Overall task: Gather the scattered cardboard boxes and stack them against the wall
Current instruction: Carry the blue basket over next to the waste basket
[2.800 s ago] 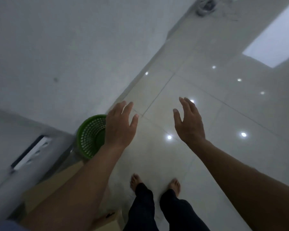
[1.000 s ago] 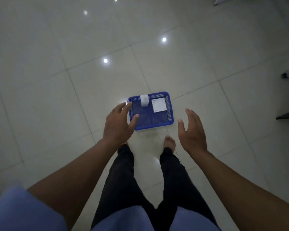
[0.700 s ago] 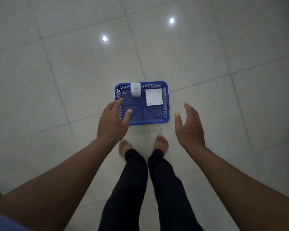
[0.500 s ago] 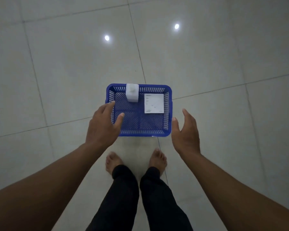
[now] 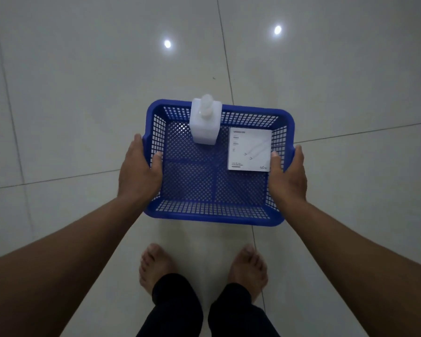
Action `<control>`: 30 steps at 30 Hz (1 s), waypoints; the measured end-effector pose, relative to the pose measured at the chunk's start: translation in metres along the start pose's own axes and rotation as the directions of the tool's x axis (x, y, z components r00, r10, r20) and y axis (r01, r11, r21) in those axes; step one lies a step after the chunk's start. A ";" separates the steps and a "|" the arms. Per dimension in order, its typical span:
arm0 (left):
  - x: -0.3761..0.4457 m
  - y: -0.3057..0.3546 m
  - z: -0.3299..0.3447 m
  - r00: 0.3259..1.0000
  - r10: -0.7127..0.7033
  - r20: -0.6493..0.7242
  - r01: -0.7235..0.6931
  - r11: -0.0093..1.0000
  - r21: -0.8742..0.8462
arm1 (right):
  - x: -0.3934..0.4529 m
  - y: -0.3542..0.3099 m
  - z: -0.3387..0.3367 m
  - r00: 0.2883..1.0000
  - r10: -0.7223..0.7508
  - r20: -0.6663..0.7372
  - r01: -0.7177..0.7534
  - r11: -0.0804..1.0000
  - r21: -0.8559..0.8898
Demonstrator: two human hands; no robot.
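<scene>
- Your left hand (image 5: 139, 171) grips the left rim of a blue plastic mesh basket (image 5: 212, 215), thumb hooked inside the wall and fingers wrapped around the outside.
- Your right hand (image 5: 288, 175) mirrors it on the right rim, thumb inside, fingers curled over the outer wall.
- Inside the basket, a white plastic bottle (image 5: 205, 122) stands against the far wall at about 12 o'clock, and a flat white cable box (image 5: 249, 149) lies at about 2 o'clock, just beside your right thumb.
- Whether the basket rests on the pale tiled floor (image 5: 83, 105) or is already off it, you cannot tell from this view.
- Your bare feet (image 5: 156, 266) stand at 6 o'clock, close behind the basket.
- As for the task's own things: no corrugated cardboard boxes and no wall show here, so nothing in view tells how much is stacked.
- Judging by this, the gathering is unfinished; the basket looks like something to move aside or carry along, and the stacking remains ahead.
</scene>
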State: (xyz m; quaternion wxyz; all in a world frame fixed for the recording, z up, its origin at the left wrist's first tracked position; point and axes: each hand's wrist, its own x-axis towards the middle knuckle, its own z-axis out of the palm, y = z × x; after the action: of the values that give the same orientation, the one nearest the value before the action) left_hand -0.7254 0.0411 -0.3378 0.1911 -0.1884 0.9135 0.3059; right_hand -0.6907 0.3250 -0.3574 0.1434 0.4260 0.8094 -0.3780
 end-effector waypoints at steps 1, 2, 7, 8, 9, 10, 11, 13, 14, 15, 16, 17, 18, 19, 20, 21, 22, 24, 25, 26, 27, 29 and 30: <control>0.003 -0.002 0.003 1.000 -0.019 0.011 0.019 1.000 -0.016 | 0.002 0.000 0.003 1.000 0.021 -0.023 -0.020 1.000 0.019; 0.004 -0.003 0.005 0.999 -0.047 0.014 0.047 0.999 -0.025 | 0.003 0.001 0.003 0.998 0.038 -0.057 -0.036 0.999 0.032; 0.005 -0.008 -0.004 1.000 -0.004 -0.028 0.003 1.000 -0.010 | 0.004 0.001 -0.004 0.986 -0.024 -0.167 0.021 1.000 -0.023; 0.003 -0.008 -0.009 0.999 0.017 -0.032 -0.017 1.000 -0.011 | 0.002 -0.002 -0.007 0.986 -0.031 -0.164 0.027 0.999 -0.030; 0.002 -0.009 -0.015 0.999 0.027 -0.038 -0.027 0.999 -0.019 | -0.002 -0.006 -0.009 0.986 -0.038 -0.161 0.033 0.999 -0.034; -0.001 -0.010 -0.021 0.998 0.034 -0.048 -0.035 0.999 -0.029 | -0.007 -0.011 -0.012 0.986 -0.048 -0.161 0.043 0.999 -0.033; -0.005 -0.010 -0.027 0.997 0.038 -0.061 -0.041 0.998 -0.039 | -0.013 -0.016 -0.015 0.985 -0.060 -0.164 0.057 0.998 -0.025; -0.016 -0.012 -0.040 0.996 0.041 -0.084 -0.046 0.997 -0.062 | -0.027 -0.029 -0.019 0.981 -0.091 -0.173 0.092 0.996 -0.004; -0.022 -0.015 -0.047 0.995 0.039 -0.097 -0.046 0.996 -0.073 | -0.034 -0.035 -0.020 0.979 -0.102 -0.175 0.105 0.994 0.007; -0.029 -0.018 -0.054 0.993 0.035 -0.115 -0.045 0.995 -0.087 | -0.041 -0.043 -0.020 0.977 -0.118 -0.176 0.123 0.992 0.020; -0.035 -0.021 -0.062 0.990 0.028 -0.138 -0.042 0.994 -0.101 | -0.048 -0.051 -0.020 0.975 -0.135 -0.176 0.143 0.989 0.030; -0.041 -0.024 -0.071 0.987 0.017 -0.161 -0.036 0.993 -0.115 | -0.056 -0.061 -0.019 0.973 -0.152 -0.174 0.161 0.986 0.038; -0.046 -0.027 -0.081 0.983 0.003 -0.184 -0.028 0.991 -0.130 | -0.063 -0.070 -0.019 0.972 -0.168 -0.167 0.177 0.983 0.042; -0.051 -0.030 -0.092 0.978 -0.013 -0.209 -0.017 0.990 -0.140 | -0.070 -0.080 -0.018 0.971 -0.183 -0.152 0.191 0.981 0.042; -0.056 -0.034 -0.103 0.972 -0.032 -0.232 -0.004 0.989 -0.150 | -0.078 -0.091 -0.017 0.971 -0.201 -0.133 0.207 0.978 0.038; -0.061 -0.038 -0.115 0.966 -0.055 -0.251 0.014 0.986 -0.165 | -0.087 -0.102 -0.016 0.969 -0.219 -0.111 0.223 0.974 0.034; -0.068 -0.042 -0.129 0.959 -0.084 -0.269 0.035 0.983 -0.182 | -0.098 -0.113 -0.015 0.968 -0.237 -0.086 0.240 0.970 0.029; -0.083 -0.055 -0.158 0.942 -0.135 -0.308 0.069 0.974 -0.215 | -0.122 -0.138 -0.010 0.960 -0.276 -0.038 0.277 0.961 0.021; -0.091 -0.063 -0.172 0.932 -0.161 -0.326 0.087 0.969 -0.230 | -0.135 -0.151 -0.007 0.955 -0.297 -0.011 0.297 0.955 0.020; -0.101 -0.071 -0.187 0.922 -0.186 -0.340 0.106 0.964 -0.242 | -0.147 -0.163 -0.003 0.949 -0.314 0.021 0.314 0.949 0.019; -0.111 -0.081 -0.202 0.910 -0.213 -0.355 0.126 0.959 -0.252 | -0.162 -0.177 0.001 0.941 -0.333 0.057 0.332 0.943 0.021; -0.135 -0.100 -0.231 0.878 -0.283 -0.386 0.181 0.943 -0.281 | -0.194 -0.203 0.011 0.918 -0.369 0.143 0.371 0.929 0.015; -0.147 -0.109 -0.247 0.857 -0.327 -0.398 0.215 0.930 -0.299 | -0.211 -0.217 0.017 0.905 -0.385 0.182 0.389 0.921 0.014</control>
State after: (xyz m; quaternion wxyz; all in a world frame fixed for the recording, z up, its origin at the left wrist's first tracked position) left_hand -0.6073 -0.1625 -0.1403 -0.0042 -0.4023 0.8520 0.3350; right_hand -0.7394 0.1136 -0.1462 0.1435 0.2190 0.8654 -0.4272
